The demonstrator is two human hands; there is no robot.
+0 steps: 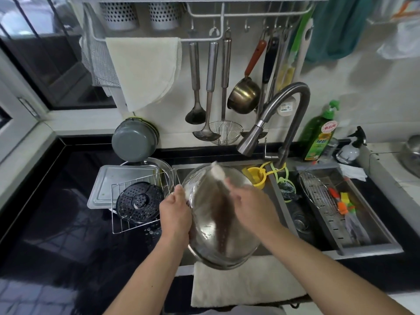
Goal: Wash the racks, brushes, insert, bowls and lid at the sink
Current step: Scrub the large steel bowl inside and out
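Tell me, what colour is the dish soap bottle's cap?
Green, on the dish soap bottle; head view.

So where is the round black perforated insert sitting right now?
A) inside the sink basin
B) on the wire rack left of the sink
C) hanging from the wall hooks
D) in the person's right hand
B: the round black perforated insert lies on the wire rack on the counter, left of the sink.

dim, even light | glare on counter (56, 201) | edges bowed | right hand (247, 205) motion-blurred
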